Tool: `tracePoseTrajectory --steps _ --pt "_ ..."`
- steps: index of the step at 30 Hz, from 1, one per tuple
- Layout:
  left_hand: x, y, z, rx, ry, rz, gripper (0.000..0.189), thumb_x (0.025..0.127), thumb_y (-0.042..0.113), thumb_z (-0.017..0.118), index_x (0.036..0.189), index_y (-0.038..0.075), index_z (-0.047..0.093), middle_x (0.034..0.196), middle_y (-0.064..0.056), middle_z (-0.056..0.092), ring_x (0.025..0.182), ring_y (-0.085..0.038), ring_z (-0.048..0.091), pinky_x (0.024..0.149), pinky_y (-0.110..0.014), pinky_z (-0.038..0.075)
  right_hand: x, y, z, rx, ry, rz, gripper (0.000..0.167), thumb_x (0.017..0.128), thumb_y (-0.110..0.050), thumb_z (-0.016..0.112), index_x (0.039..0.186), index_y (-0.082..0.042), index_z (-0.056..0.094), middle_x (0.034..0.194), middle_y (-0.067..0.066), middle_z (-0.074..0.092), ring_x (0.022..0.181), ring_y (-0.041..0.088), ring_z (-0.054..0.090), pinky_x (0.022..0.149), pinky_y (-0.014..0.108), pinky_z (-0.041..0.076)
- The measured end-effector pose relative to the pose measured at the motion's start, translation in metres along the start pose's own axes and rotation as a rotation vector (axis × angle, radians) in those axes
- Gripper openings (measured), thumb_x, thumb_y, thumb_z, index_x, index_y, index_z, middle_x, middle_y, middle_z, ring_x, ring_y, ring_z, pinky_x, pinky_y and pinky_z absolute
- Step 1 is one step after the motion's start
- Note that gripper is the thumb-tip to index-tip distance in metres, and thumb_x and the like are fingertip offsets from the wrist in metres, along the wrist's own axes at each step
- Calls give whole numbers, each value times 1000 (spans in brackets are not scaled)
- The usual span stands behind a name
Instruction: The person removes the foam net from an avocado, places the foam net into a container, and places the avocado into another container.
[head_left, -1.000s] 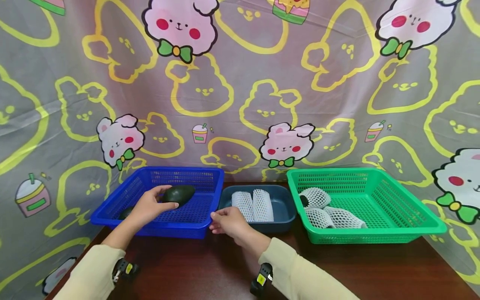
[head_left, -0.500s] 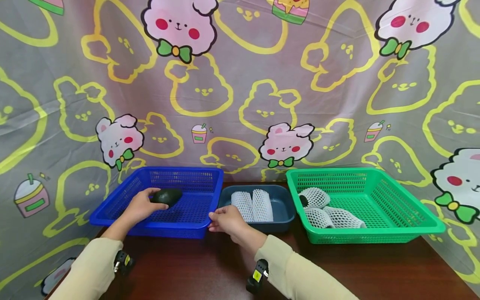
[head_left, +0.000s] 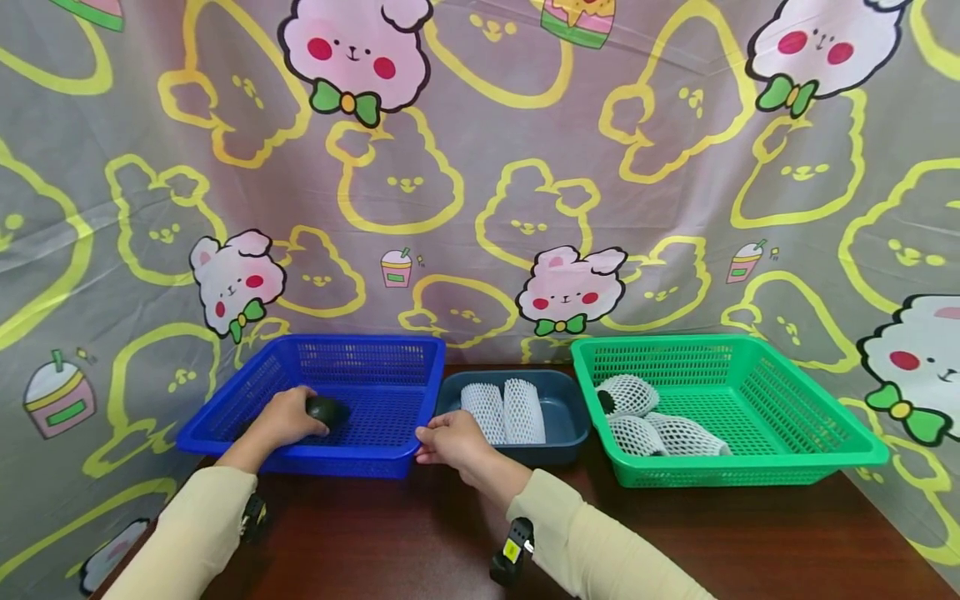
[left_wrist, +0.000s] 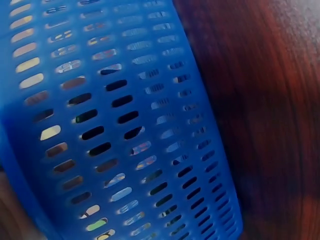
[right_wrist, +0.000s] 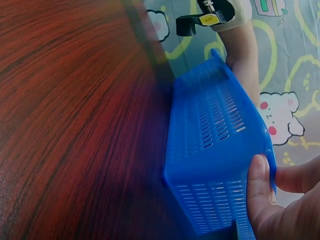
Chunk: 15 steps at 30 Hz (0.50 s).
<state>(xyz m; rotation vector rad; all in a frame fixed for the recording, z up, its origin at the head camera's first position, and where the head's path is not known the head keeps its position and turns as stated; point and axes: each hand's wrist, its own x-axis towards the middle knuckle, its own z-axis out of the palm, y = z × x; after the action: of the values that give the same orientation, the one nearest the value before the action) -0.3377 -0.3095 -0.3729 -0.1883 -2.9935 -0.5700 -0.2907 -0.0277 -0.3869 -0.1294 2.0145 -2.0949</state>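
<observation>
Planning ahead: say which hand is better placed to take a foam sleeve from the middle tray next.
Likely the right hand: it pinches the blue basket's rim beside the tray of foam sleeves. The left hand is farther off, holding the dark fruit in the basket.

- Your left hand: grips, back uppermost, thumb and fingers curved.
- Your right hand: pinches between thumb and forefinger, turned inward.
- Your left forearm: sleeved, slants forward and inward.
- Your right forearm: sleeved, slants forward and leftward.
</observation>
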Motion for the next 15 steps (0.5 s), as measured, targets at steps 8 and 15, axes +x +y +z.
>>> tracePoseTrajectory --steps 8,15 --pt "2 3 -3 120 -36 13 65 65 19 87 108 -17 56 100 -32 61 94 -47 58 79 -55 47 -1 -3 -1 -15 3 -8 9 93 2 61 94 11 62 71 12 64 56 14 61 61 31 57" --pt "0 2 -8 164 -86 -5 62 66 20 86 104 -18 55 96 -32 61 91 -48 59 76 -55 48 -1 -3 0 -3 -6 -16 7 92 4 60 94 11 61 70 11 63 57 14 60 60 30 57"
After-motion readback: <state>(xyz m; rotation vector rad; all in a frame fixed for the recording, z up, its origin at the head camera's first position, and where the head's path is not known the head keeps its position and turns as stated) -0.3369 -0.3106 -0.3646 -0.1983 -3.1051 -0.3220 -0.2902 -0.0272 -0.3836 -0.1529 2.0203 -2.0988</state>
